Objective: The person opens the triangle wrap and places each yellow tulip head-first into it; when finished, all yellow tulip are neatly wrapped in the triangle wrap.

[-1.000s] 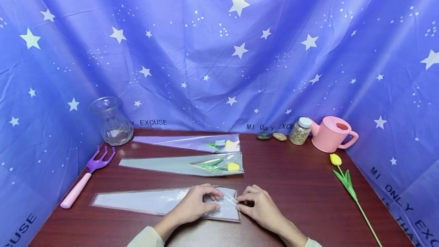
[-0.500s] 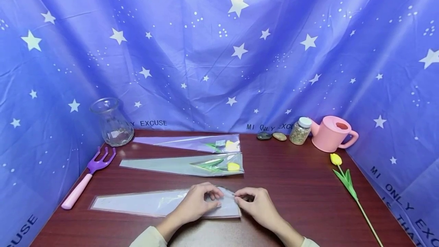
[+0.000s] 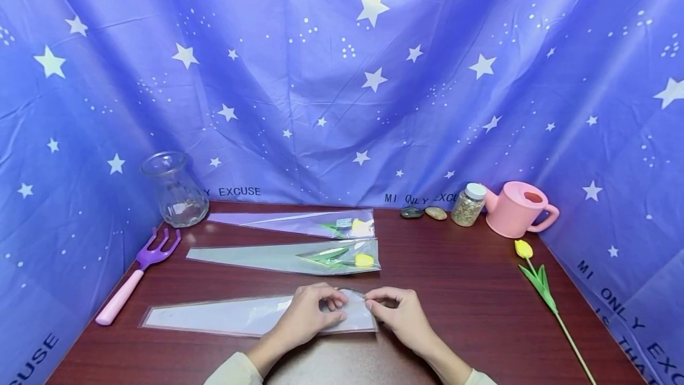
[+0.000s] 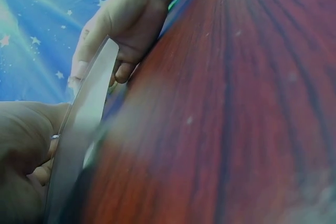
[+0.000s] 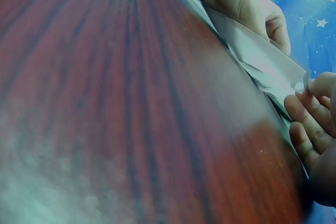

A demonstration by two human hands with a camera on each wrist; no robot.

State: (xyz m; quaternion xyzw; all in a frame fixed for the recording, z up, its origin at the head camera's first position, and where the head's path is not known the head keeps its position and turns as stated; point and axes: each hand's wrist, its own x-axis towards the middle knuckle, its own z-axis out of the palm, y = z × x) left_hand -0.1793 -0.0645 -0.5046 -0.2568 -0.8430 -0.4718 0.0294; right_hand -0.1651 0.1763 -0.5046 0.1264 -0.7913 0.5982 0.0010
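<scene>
A long, empty, clear cellophane sleeve [image 3: 235, 316] lies along the front of the dark red table [image 3: 459, 290]. My left hand [image 3: 312, 314] pinches the upper layer at its wide right end, and my right hand [image 3: 395, 308] pinches that mouth's edge from the right. The mouth is lifted a little off the table. The left wrist view shows the sleeve edge [image 4: 84, 129] on its side between both hands. In the right wrist view my right fingers [image 5: 315, 108] grip the sleeve's corner [image 5: 273, 61].
Two more sleeves, each holding a yellow tulip [image 3: 363, 260] [image 3: 358, 226], lie behind. A loose yellow tulip [image 3: 540, 284] rests at the right. At the back stand a glass vase [image 3: 173, 189], two stones [image 3: 424, 212], a jar [image 3: 468, 204] and a pink watering can [image 3: 518, 208]. A purple fork [image 3: 136, 275] lies left.
Both hands have raised the sleeve's wide end slightly and drawn its layers apart. My right hand has slid a little toward the back edge of the mouth.
</scene>
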